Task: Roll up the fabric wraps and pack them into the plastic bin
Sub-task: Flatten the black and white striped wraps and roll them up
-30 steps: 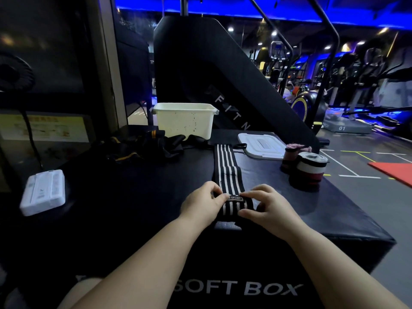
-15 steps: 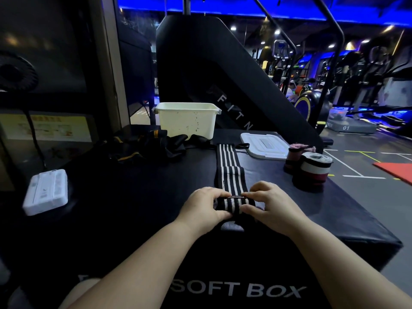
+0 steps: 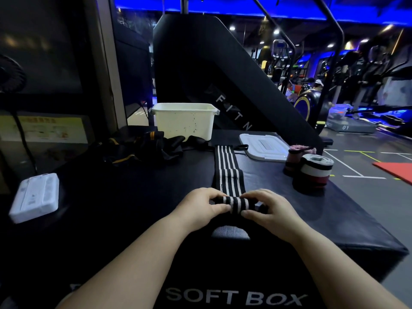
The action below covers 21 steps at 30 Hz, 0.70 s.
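**Item 1: striped wrap** (image 3: 227, 172). Black with white stripes, laid lengthwise on the desk (image 3: 133, 197). The near end is turned over into a short, tight roll. The rest lies flat and runs away from me toward the plastic bin (image 3: 185, 121), and its far loop ends just beside the lid (image 3: 265, 147).

**Item 2: left grip** (image 3: 200, 206). Clenched on the left end of the roll, with fingers curled over the top.

**Item 3: right grip** (image 3: 267, 210). Grasping the right end of the roll in the same way.

**Item 4: plastic bin.** Cream, open, at the far edge of the desk and well apart from the roll. I cannot see what is inside from here.

**Item 5: finished rolls.** A pink roll (image 3: 296, 157) and a grey, white and red roll (image 3: 314, 172) stand upright at the right edge, not yet in the bin.

**Item 6: loose wraps** (image 3: 142, 148). Black with yellow trim, heaped unrolled in front of the bin.

**Step in hand:** rolling, at an early stage, since most of the striped length is unrolled.

**Next move, as I judge it:** both grips turn the roll forward together with even tension. The stripe edges need to stay square so the coil does not skew to one side. Packing comes later.
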Motion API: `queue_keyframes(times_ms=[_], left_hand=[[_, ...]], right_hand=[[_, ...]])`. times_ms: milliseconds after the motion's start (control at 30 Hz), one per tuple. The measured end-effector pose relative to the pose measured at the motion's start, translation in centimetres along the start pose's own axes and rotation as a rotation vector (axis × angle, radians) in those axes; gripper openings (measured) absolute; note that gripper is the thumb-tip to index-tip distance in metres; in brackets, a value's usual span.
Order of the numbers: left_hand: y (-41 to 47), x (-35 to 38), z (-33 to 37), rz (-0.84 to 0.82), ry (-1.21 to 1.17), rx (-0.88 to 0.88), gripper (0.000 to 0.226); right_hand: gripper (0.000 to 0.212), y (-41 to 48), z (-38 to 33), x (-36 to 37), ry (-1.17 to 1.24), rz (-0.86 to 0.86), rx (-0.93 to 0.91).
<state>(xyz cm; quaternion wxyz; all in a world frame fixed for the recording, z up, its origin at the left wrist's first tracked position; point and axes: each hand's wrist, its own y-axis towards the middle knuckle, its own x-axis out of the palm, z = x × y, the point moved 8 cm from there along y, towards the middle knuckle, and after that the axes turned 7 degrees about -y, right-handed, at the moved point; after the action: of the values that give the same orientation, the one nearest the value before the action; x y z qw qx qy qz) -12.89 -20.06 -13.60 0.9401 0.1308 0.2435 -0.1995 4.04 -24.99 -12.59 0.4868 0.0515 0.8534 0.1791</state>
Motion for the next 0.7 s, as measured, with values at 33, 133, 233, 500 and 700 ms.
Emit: queue_keyframes(times_ms=[33,133,233,500,700], left_hand=[[0.0,0.0,-0.1,-0.004,-0.023,-0.008,0.016],[-0.2,0.0,-0.4,0.006,-0.081,-0.04,0.015],[-0.2,0.0,-0.7,0.03,-0.079,-0.048,0.018],[-0.4,0.0,-1.0,0.067,-0.011,-0.109,0.016],[-1.2,-0.2,0.3,0.111,0.256,-0.1,0.04]], right_hand=[[0.041,0.0,0.1,0.0,0.011,0.004,0.007],[0.038,0.0,0.2,-0.2,0.037,0.023,0.032],[0.036,0.0,0.5,-0.2,0.054,0.033,0.053],[0.024,0.6,0.9,0.4,0.02,-0.034,0.119],[0.016,1.2,1.2,0.5,0.114,-0.018,0.198]])
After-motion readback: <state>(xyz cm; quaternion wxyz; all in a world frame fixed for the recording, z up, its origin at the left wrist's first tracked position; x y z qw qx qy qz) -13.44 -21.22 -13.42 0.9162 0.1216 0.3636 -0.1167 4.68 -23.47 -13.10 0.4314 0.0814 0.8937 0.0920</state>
